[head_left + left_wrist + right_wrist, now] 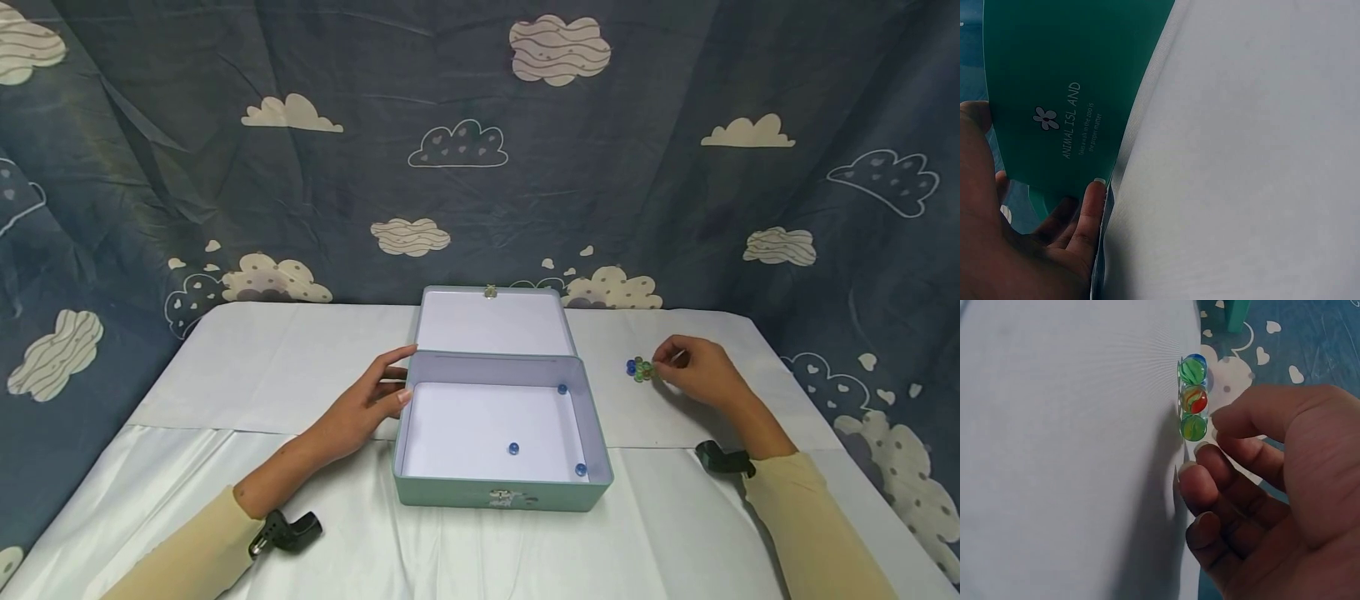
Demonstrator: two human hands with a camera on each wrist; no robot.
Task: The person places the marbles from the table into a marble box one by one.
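A green tin box (pixel 502 493) stands on the white cloth with its hinged lid (pixel 491 321) laid back. Inside it lie three blue marbles (pixel 513 448), apart from one another. My left hand (pixel 367 408) rests against the box's left side, its thumb at the rim and its fingers toward the back corner. In the left wrist view the printed green side wall (pixel 1079 62) shows beside those fingers. To the right of the box, my right hand (pixel 697 367) is at a cluster of marbles (pixel 638 368), its bent fingertips beside a green-yellow marble (pixel 1194 427). I see no marble clearly gripped.
White cloth (pixel 300 358) covers the table. A dark blue curtain with clouds (pixel 375 192) hangs behind the back edge. Black wrist cameras (pixel 288 532) sit on both wrists.
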